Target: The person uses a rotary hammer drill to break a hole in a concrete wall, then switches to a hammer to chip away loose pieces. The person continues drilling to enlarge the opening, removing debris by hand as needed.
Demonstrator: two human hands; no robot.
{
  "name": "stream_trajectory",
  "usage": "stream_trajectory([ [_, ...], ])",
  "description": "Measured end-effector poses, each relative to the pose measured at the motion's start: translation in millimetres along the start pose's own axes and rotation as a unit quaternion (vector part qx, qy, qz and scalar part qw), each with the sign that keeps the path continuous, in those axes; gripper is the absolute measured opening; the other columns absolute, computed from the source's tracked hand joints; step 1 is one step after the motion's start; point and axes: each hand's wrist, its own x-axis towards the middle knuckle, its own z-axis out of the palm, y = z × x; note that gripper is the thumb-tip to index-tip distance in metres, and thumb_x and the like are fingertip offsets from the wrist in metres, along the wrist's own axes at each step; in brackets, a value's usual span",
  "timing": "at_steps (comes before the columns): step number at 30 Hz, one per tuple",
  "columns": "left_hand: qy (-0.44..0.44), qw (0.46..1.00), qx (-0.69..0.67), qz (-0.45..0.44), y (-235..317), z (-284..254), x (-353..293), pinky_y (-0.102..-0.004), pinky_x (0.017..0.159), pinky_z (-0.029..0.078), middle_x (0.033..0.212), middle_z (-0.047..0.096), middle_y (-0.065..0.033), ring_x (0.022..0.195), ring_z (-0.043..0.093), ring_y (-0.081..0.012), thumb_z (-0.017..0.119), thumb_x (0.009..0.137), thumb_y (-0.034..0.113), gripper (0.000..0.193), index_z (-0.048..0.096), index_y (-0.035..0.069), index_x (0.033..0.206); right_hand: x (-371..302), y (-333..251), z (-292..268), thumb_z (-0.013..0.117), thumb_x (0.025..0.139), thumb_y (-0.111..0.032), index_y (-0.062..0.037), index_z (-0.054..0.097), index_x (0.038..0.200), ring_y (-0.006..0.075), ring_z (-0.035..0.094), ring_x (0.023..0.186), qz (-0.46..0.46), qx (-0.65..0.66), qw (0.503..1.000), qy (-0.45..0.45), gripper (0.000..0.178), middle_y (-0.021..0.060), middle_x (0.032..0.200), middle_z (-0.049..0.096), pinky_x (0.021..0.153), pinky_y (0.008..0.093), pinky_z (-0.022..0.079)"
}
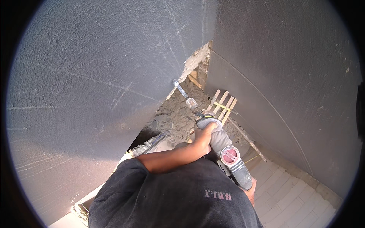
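A dusty grey rotary hammer [219,141] with a round pink-red cap lies slantwise in front of my body. My left hand [205,138] is wrapped around its front part, behind the chuck [192,103]. At the rear end my right hand [251,192] grips the handle, partly hidden by the tool. A metal chisel bit [181,89] points up and left from the chuck. Its tip is at the broken edge of the grey textured wall [95,68]; I cannot tell whether it presses into it. Pale, rough plaster [195,60] shows along that edge.
Grey rubble [171,116] lies beneath the broken edge. Beyond the tool are several wooden slats [224,104] joined by a crosspiece, and a long thin bar [249,140]. A second grey wall [289,68] rises at the right, above light floor tiles [292,197].
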Motion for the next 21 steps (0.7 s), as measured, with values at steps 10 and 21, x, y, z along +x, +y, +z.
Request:
stream_trajectory([
  [10, -0.022, 0.998, 0.03, -0.051, 41.0, 17.2, -18.8, -0.0488, 0.089, 0.058, 0.107, 0.069, -0.0104, 0.098, 0.07, -0.0278, 0.071, 0.091, 0.029, 0.032, 0.062, 0.009, 0.115, 35.9, 9.9, 6.8, 0.071, 0.062, -0.006, 0.0021, 0.07, 0.093, 0.0183, 0.069, 0.077, -0.093, -0.003, 0.991, -0.097, 0.032, 0.0103, 0.083, 0.071, 0.075, 0.0335, 0.054],
  [21, -0.024, 0.995, 0.087, -0.052, 36.1, 17.0, -4.6, -0.0448, 0.095, 0.056, 0.11, 0.07, -0.0068, 0.102, 0.07, -0.0262, 0.073, 0.093, 0.03, 0.033, 0.062, 0.011, 0.118, 56.0, 7.3, 2.1, 0.069, 0.065, -0.004, 0.0016, 0.068, 0.086, 0.0178, 0.066, 0.069, -0.125, -0.009, 0.986, -0.108, 0.021, 0.011, 0.076, 0.067, 0.065, 0.033, 0.052],
])
